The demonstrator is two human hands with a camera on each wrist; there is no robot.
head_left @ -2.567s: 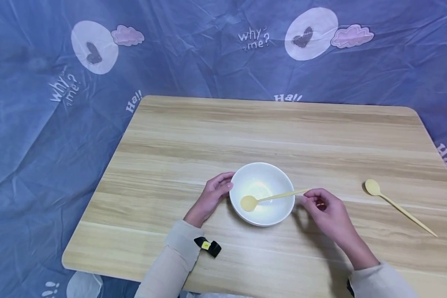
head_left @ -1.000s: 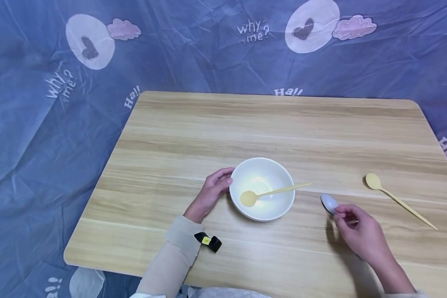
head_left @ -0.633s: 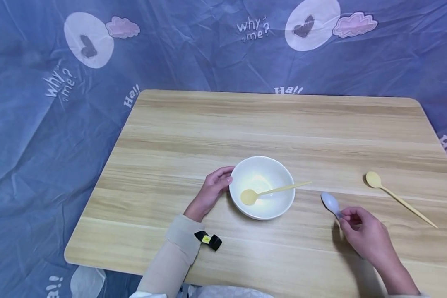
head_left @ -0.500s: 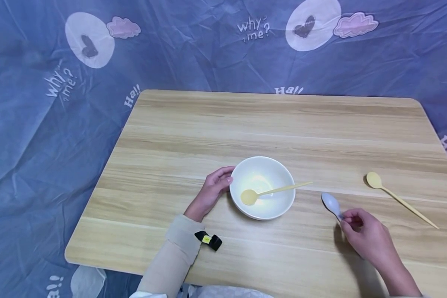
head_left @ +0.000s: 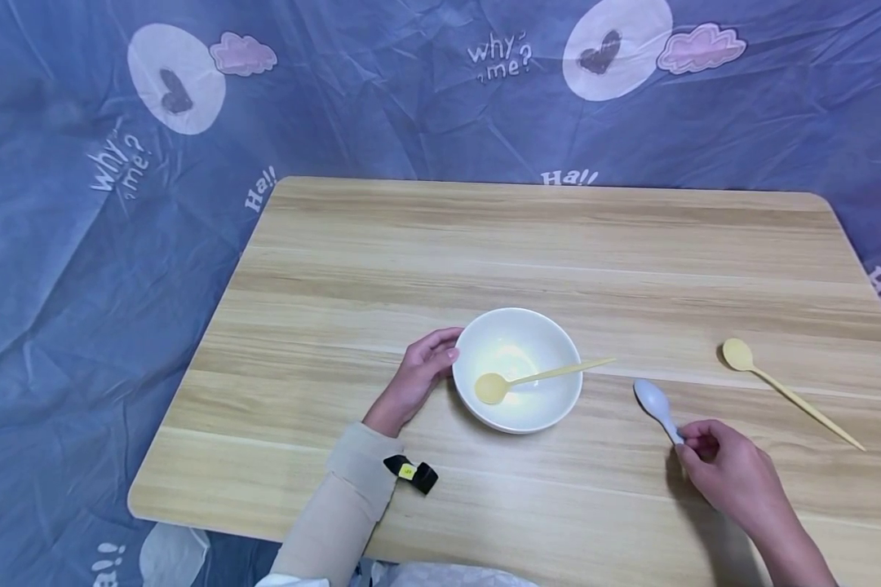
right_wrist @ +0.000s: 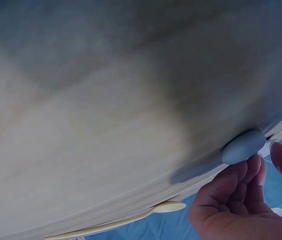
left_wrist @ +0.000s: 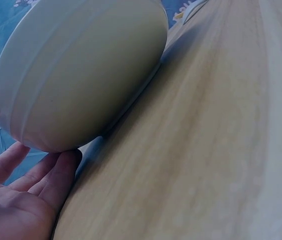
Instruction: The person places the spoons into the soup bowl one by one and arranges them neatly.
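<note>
My left hand (head_left: pixel 418 375) holds the white bowl (head_left: pixel 517 326) at its left side, thumb at the rim. In the left wrist view its fingers (left_wrist: pixel 46 177) are against the bowl's (left_wrist: pixel 81 75) outer wall. A pale yellow long-handled spoon (head_left: pixel 492 389) lies in the bowl, its handle resting across the right rim and jutting out. To the right of the bowl, my right hand (head_left: pixel 734 473) pinches the handle of a pale grey-blue spoon (head_left: pixel 653 399), whose head points away toward the back left. In the right wrist view the grey-blue spoon (right_wrist: pixel 243 146) shows close over the table, right at the fingertips.
A second pale yellow long-handled spoon (head_left: pixel 737 355) lies on the wooden table (head_left: pixel 484 244) to the right of my right hand. A blue printed cloth (head_left: pixel 396 90) hangs behind the table. A black strap (head_left: pixel 411 474) is on the left sleeve.
My right hand has left the yellow spoon's handle at the bowl and taken the grey-blue spoon. Its fingers have since slid back along that handle, toward me. The left hand stays at the bowl.
</note>
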